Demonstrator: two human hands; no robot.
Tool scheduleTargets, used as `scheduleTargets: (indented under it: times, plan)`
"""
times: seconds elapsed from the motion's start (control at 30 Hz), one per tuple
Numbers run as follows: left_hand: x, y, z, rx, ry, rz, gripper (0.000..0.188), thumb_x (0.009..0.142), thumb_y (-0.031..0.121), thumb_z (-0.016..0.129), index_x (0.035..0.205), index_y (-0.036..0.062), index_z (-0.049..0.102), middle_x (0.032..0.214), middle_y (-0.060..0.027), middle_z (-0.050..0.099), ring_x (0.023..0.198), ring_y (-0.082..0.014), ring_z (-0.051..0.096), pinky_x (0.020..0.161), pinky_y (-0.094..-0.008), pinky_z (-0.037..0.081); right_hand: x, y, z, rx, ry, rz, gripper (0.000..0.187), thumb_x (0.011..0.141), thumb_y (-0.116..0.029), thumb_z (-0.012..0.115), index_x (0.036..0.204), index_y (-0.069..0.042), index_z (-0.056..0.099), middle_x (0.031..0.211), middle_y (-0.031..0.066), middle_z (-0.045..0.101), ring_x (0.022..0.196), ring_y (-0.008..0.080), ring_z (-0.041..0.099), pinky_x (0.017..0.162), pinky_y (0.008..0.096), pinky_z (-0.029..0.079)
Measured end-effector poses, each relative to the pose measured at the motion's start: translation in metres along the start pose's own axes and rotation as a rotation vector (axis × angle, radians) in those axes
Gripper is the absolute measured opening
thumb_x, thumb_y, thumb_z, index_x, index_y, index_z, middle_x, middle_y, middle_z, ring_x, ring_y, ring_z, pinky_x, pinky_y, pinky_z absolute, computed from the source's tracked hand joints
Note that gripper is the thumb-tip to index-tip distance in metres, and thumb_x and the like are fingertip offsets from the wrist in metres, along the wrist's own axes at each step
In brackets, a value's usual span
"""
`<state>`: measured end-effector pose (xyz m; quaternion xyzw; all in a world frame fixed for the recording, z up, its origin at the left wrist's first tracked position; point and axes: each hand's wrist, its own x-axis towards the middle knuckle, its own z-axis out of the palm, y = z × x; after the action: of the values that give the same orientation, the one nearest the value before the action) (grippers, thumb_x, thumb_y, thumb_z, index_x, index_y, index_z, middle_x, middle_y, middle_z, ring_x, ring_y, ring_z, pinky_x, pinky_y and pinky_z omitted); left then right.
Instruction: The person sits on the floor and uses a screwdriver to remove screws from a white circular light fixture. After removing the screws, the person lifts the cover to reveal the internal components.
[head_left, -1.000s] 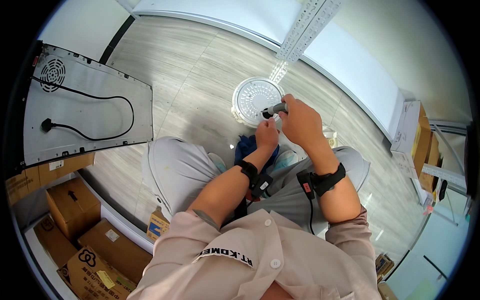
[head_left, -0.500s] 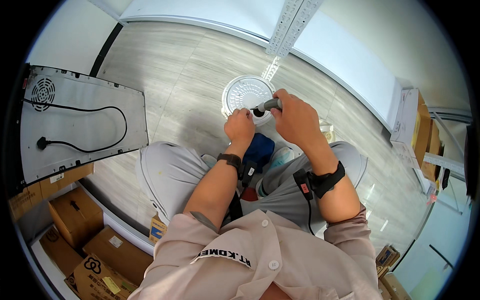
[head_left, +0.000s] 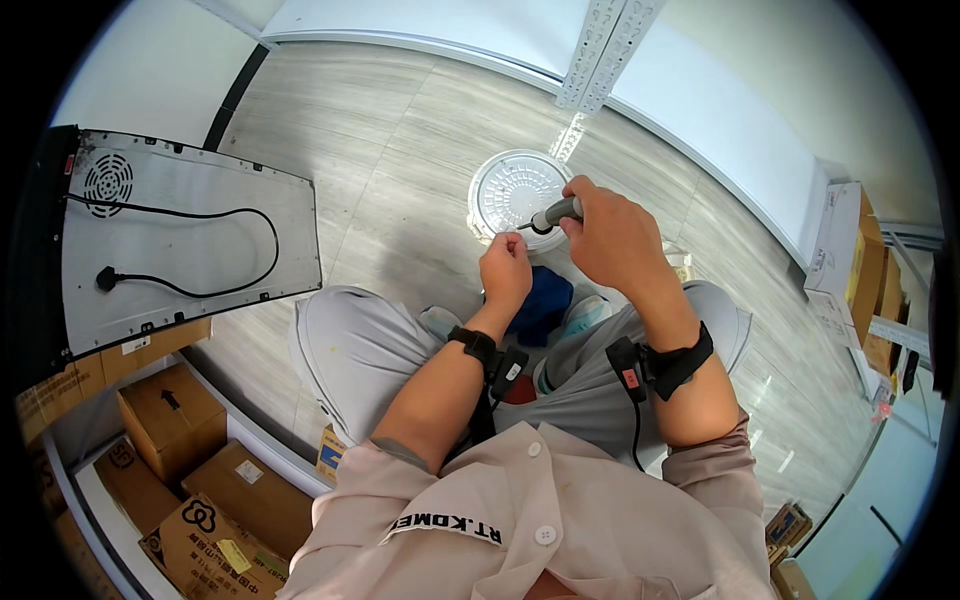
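A grey electric screwdriver [head_left: 566, 209] is gripped in my right hand [head_left: 612, 235], its thin bit pointing left. Close to the bit's tip, my left hand [head_left: 508, 265] has thumb and fingers pinched together; whatever they may hold is too small to make out. Beyond both hands, a round white plastic piece [head_left: 505, 185] with a ring pattern of ribs stands over the floor. Part of its near edge is hidden behind my hands and the screwdriver. Below my hands, a dark blue item [head_left: 541, 300], perhaps cloth, lies between my shoes.
On the left stands a grey metal panel [head_left: 190, 250] with a black power cord [head_left: 272, 240]. Cardboard boxes [head_left: 172, 415] fill a shelf at lower left. More boxes [head_left: 845, 270] stand at right. A perforated metal post [head_left: 605, 55] rises at the far side.
The whole scene has shifted slightly right in view. Relative to the white piece, my left hand and the screwdriver's tip have come a little nearer to me.
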<state>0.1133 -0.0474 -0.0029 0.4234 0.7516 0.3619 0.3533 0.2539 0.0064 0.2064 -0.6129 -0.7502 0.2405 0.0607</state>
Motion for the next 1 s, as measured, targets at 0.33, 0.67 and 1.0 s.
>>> scheduleTargets:
  times: [0.33, 0.67, 1.0]
  plan:
    - [-0.008, -0.031, -0.001, -0.027, -0.131, 0.100, 0.011, 0.093, 0.009, 0.071, 0.100, 0.0007, 0.072, 0.088, -0.0185, 0.074, 0.082, -0.0346, 0.073, 0.076, -0.0424, 0.057, 0.003, 0.002, -0.004, 0.005, -0.044, 0.035, 0.030, 0.094, -0.018, 0.069, 0.122, -0.010, 0.063, 0.101, 0.0133, 0.076, 0.099, 0.0360, 0.072, 0.083, 0.0463, 0.055]
    - [-0.005, -0.021, -0.002, 0.254, -0.007, 0.433, 0.010, 0.093, 0.011, 0.073, 0.101, 0.0065, 0.077, 0.092, -0.0114, 0.069, 0.080, -0.0301, 0.068, 0.073, -0.0399, 0.054, 0.001, 0.004, -0.007, 0.005, -0.053, 0.042, 0.031, 0.093, -0.016, 0.069, 0.122, -0.010, 0.062, 0.102, 0.0142, 0.076, 0.099, 0.0366, 0.071, 0.082, 0.0472, 0.054]
    - [0.005, -0.034, 0.000, 0.103, -0.038, 0.346, 0.011, 0.093, 0.011, 0.073, 0.102, 0.0069, 0.080, 0.090, -0.0101, 0.065, 0.077, -0.0252, 0.065, 0.072, -0.0377, 0.053, 0.001, 0.003, -0.005, 0.007, -0.066, 0.006, 0.030, 0.093, -0.015, 0.069, 0.122, -0.010, 0.062, 0.103, 0.0134, 0.074, 0.098, 0.0362, 0.071, 0.082, 0.0471, 0.054]
